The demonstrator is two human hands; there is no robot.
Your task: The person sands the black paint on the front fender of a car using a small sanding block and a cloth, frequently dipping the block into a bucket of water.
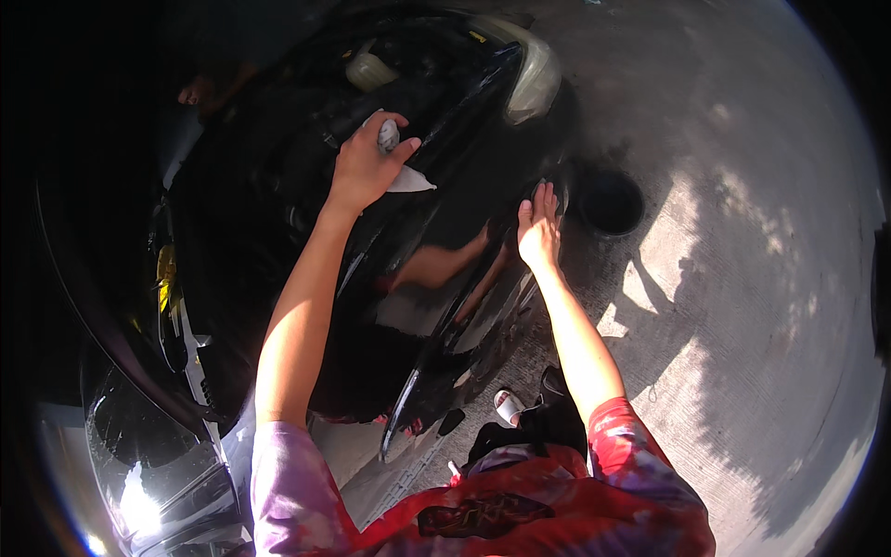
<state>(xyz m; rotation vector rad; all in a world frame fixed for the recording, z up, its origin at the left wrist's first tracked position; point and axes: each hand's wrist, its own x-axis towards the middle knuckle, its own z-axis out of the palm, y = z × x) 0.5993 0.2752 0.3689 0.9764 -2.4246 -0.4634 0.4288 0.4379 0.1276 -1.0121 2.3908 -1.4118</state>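
Observation:
A glossy black car body [371, 297] spreads beneath both my hands. My left hand [365, 167] is closed round a crumpled white cloth [408, 180], which bunches above the fingers and spreads in a corner below them against the black surface. Farther right, my right hand [540, 223] lies along the car's outer edge, fingers stretched out, with nothing seen in it. Beyond the hands, a clear lamp [535, 79] curves round the far corner of the car. My arms are mirrored in the shiny paint.
A round black container [610, 201], like a bucket, stands on the concrete floor [733, 278] beside the car. At the left is a yellow piece [165, 277] near a panel gap. The windscreen [139, 464] glares at lower left. My sandalled foot [508, 406] is below.

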